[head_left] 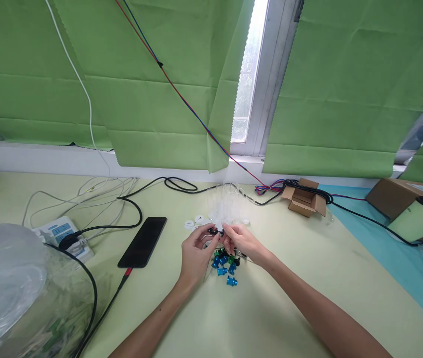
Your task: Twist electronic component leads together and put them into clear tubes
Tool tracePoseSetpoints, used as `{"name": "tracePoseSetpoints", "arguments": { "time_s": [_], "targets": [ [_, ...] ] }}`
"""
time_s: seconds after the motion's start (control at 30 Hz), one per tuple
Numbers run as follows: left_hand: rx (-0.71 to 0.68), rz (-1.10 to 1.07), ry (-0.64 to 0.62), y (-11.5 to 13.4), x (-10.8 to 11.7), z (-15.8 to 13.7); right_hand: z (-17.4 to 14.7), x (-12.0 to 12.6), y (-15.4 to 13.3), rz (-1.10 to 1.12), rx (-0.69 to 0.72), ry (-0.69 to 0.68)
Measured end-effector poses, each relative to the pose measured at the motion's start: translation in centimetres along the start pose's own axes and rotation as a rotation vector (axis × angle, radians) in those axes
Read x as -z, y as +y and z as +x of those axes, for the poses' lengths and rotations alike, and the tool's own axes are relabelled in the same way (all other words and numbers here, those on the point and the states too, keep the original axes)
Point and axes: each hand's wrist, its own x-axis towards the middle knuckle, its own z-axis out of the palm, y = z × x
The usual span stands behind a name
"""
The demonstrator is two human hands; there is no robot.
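My left hand [198,251] and my right hand [244,241] meet over the middle of the table. Pinched in the fingers of my left hand is a small black fitting [213,230]. My right fingertips close on its right end, where a small dark piece shows; I cannot tell whether the two are joined. Just below my hands lies a pile of small blue metallic fittings [222,271], with some green [230,259] and black ones among them. Behind my fingers stand several clear plastic tubes [226,206], with white round caps [189,224] to their left.
A black phone [142,242] on a cable lies at the left, near a white power strip [64,233]. A big plastic-wrapped roll [13,288] fills the left front. Back right are an open cardboard box [303,201], coiled black cable and a green-and-black bottle [412,219].
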Motion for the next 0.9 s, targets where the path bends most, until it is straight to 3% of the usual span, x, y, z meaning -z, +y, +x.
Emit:
{"name": "tracePoseSetpoints", "arguments": {
  "time_s": [0.3, 0.9],
  "targets": [
    [0.011, 0.023, 0.044, 0.3, 0.3, 0.0, -1.1, 0.2, -1.5, 0.013, 0.056, -0.025],
    [0.002, 0.019, -0.016, -0.1, 0.2, -0.1, -0.3, 0.1, -0.3, -0.033, 0.01, -0.047]
  ]
}}
